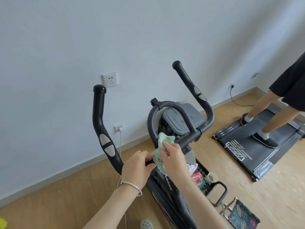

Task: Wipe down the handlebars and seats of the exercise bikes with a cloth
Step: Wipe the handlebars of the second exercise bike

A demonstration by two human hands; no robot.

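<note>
Two hands at work on one exercise bike (166, 189), seen from above.

- Right hand (173, 157): fingers curled together, pinching a cloth (166, 140). It is pale green, nubbly and crumpled. One fold sticks up past the fingertips and another hangs below the knuckles.
- The cloth lies against the handlebars (99, 123) at the centre joint, where the cross tube meets the looped tube just above the right fingers.
- Left hand (137, 166): fingers and thumb bent round the dark cross tube, fingertips just beside the cloth's lower fold. Thin metal bracelet (132, 185) on that wrist.
- The handlebars are matte black and rounded, with two upswept horns. One rises beyond the left fingers, the other beyond the right. Each has a capped end and oval silver sensor plates.
- Console (179, 119): grey plastic with rounded corners, sitting behind the loop, beyond the right fingertips.
- Black mesh basket (203, 170) below the right wrist holds a paper cup (212, 177) and bright packets.
- White wall socket (109, 79) above the left horn.
- Floor (49, 195): light wood planks.
- Well off to the right of the right hand, another person's legs (264, 111) stand on a flat black treadmill (247, 156).
</note>
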